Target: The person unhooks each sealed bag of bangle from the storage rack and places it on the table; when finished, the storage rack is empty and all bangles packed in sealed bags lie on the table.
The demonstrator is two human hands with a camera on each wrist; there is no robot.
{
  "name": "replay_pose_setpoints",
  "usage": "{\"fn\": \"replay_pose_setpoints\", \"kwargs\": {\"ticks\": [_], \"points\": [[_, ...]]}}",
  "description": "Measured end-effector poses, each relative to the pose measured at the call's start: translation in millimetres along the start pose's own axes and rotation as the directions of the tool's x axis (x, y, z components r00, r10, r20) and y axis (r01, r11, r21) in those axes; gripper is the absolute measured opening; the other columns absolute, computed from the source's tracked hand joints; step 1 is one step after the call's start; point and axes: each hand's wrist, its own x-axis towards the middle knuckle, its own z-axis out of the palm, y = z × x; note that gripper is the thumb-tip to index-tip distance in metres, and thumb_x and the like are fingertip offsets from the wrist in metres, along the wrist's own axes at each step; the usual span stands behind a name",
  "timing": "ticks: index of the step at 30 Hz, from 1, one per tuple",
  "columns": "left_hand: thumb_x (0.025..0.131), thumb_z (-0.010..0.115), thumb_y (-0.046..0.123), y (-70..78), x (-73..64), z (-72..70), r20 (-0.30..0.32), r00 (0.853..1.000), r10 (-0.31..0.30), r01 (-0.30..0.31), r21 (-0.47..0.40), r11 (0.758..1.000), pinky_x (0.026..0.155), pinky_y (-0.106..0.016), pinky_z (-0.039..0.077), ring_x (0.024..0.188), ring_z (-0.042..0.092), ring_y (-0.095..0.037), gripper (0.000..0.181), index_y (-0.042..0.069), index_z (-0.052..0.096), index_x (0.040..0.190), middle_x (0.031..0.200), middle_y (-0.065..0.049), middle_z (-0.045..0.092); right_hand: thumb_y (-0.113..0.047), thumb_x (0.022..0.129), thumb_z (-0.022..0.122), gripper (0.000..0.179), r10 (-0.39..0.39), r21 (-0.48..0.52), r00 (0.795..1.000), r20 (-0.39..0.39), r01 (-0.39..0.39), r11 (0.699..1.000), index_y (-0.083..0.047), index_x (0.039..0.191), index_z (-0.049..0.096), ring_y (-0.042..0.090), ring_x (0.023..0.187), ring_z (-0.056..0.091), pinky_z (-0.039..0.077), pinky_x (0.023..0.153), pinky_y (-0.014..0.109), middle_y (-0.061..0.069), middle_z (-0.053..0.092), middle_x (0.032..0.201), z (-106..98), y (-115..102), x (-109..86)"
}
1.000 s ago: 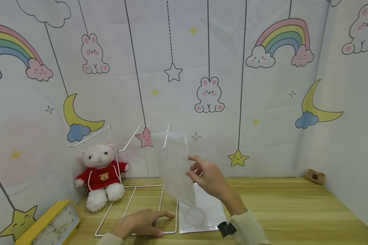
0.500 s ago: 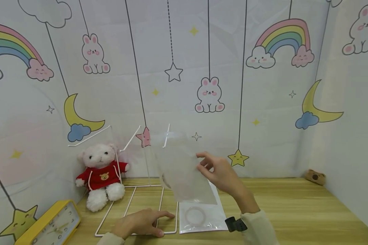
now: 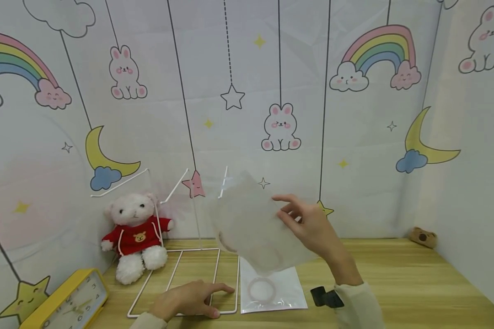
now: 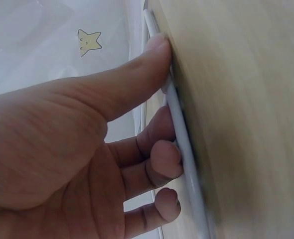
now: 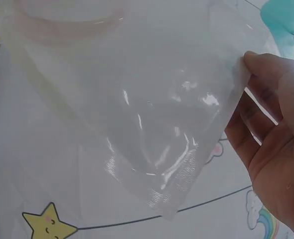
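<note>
My right hand (image 3: 310, 224) pinches the edge of a translucent plastic bag (image 3: 247, 219) between thumb and fingers, raised and tilted above the table. A pinkish ring shape (image 5: 72, 37) shows faintly through the bag in the right wrist view. My left hand (image 3: 191, 297) rests at the near right corner of a white wire rack (image 3: 237, 297), its index finger extended. In the left wrist view its thumb touches the rack's wire (image 4: 186, 149), with the other fingers bent beside it. Under the raised bag lies a flat white packet (image 3: 288, 292) with a ring outline on it.
A plush bear (image 3: 136, 233) in a red top sits behind the rack on the left. A yellow clock (image 3: 72, 301) stands at the front left. A small brown plush (image 3: 422, 237) lies at the back right, by the printed cloth wall (image 3: 370, 196).
My right hand has moved right and slightly up with the plastic bag, which has turned more broadside and tilted, uncovering more of the rack's right side. My left hand stays still.
</note>
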Motion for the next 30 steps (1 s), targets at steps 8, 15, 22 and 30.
{"fn": "replay_pose_setpoints", "kwargs": {"ticks": [8, 15, 22, 30], "points": [[0.09, 0.075, 0.025, -0.4, -0.3, 0.0, 0.004, 1.0, -0.003, 0.003, -0.005, 1.0, 0.068, -0.027, 0.043, 0.069, 0.049, -0.003, 0.05, 0.026, 0.057, 0.137, 0.076, 0.01, 0.054, 0.001, 0.091, 0.071, 0.034, -0.091, 0.013, 0.992, -0.086, 0.093, 0.996, -0.015, 0.121, 0.069, 0.007, 0.059, 0.06, 0.048, 0.052, 0.023, 0.001, 0.072, 0.082, -4.9, -3.2, 1.1], [0.089, 0.075, 0.025, 0.8, -1.0, 0.0, -0.001, 1.0, 0.005, -0.005, -0.001, 1.0, 0.067, -0.026, 0.042, 0.068, 0.048, -0.003, 0.05, 0.025, 0.057, 0.136, 0.075, 0.01, 0.055, 0.006, 0.089, 0.07, 0.025, -0.135, 0.034, 0.979, -0.154, 0.141, 0.989, -0.01, 0.107, 0.075, 0.008, 0.059, 0.058, 0.049, 0.054, 0.019, 0.0, 0.072, 0.083, -9.7, -10.1, 1.6], [0.09, 0.074, 0.026, 0.6, -0.2, -0.4, 0.022, 1.0, -0.021, 0.021, -0.018, 1.0, 0.069, -0.027, 0.043, 0.069, 0.05, -0.004, 0.049, 0.027, 0.057, 0.137, 0.076, 0.011, 0.055, 0.009, 0.087, 0.071, 0.027, -0.16, 0.035, 0.972, -0.173, 0.168, 0.985, -0.009, 0.106, 0.076, 0.007, 0.056, 0.057, 0.047, 0.052, 0.018, 0.001, 0.074, 0.087, -16.0, -14.3, 1.5], [0.09, 0.074, 0.027, -1.7, -0.1, 0.2, 0.02, 1.0, -0.015, 0.016, -0.017, 1.0, 0.069, -0.027, 0.044, 0.069, 0.05, -0.003, 0.05, 0.028, 0.057, 0.137, 0.076, 0.012, 0.056, 0.007, 0.088, 0.071, 0.025, -0.164, 0.06, 0.971, -0.175, 0.176, 0.982, -0.008, 0.107, 0.075, 0.01, 0.058, 0.061, 0.049, 0.052, 0.019, 0.005, 0.074, 0.088, -18.7, -15.1, 1.0]]}}
